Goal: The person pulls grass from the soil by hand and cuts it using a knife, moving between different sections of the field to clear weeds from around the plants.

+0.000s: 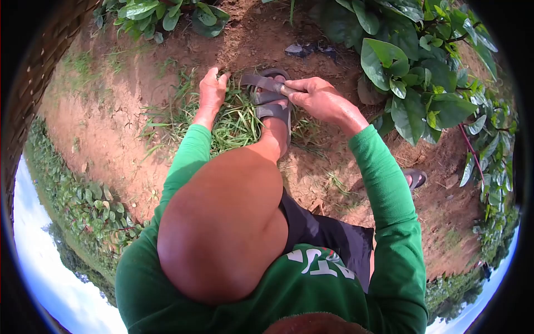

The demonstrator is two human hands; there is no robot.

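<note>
My right hand is wrapped round the short handle of a knife. Its flat, dull brown blade points left, passing over the front of my sandal. Beside the foot, my left hand is closed with the thumb against the curled fingers. Whatever it holds, if anything, is too small or hidden to make out. Cut or pulled grass lies in a loose green heap between my left wrist and the sandal.
Broad-leaved plants crowd the right side, with more leaves at the top. A dark scrap of plastic lies beyond my foot. Bare reddish soil stretches left. My other sandal is at the right, and a woven brim edges the view.
</note>
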